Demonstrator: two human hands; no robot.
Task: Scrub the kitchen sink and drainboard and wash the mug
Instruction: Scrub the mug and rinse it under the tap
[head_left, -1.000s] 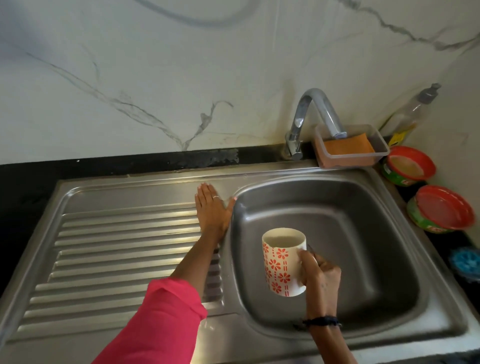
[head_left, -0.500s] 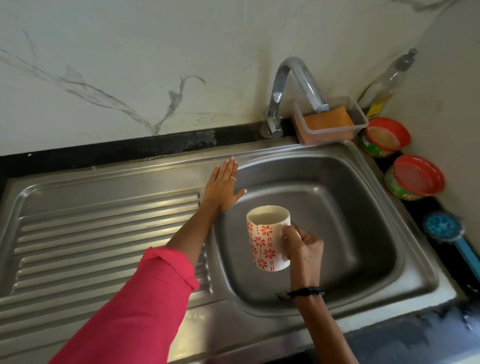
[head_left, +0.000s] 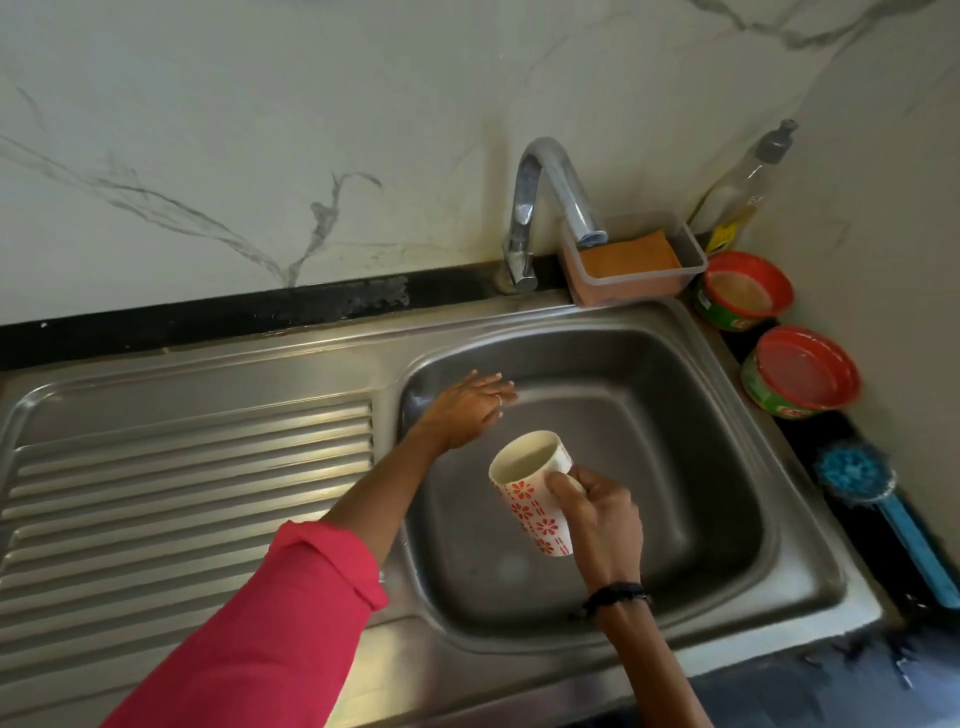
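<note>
Two hands work over the steel sink (head_left: 727, 519). The right hand (head_left: 602, 514) has its grip curled round the mug (head_left: 530, 493), thumb across the near side and fingers wrapped behind; whether they pass through a handle cannot be told. The mug is white with orange-red flower prints, held above the basin near its middle and tilted so its open mouth faces up and toward the left hand. A dark band sits on the right wrist.

The left hand (head_left: 467, 410) reaches into the basin at its back left corner, its grip wide, fingers straight and together, holding nothing; they appear to lie against the basin's back wall just below the rim, though contact is not certain. The pink sleeve (head_left: 270, 623) covers that forearm to just below the elbow.

The ribbed drainboard (head_left: 182, 493) fills the left side of the steel unit. The tap (head_left: 550, 197) stands at the back edge, its spout over a clear tub (head_left: 691, 260) holding an orange sponge (head_left: 628, 254). Along the desk's right edge stand a soap bottle (head_left: 737, 192) in the back corner, then two round red-rimmed tubs (head_left: 743, 291) (head_left: 800, 374), then a blue brush (head_left: 857, 478) lying with its handle toward the front.
</note>
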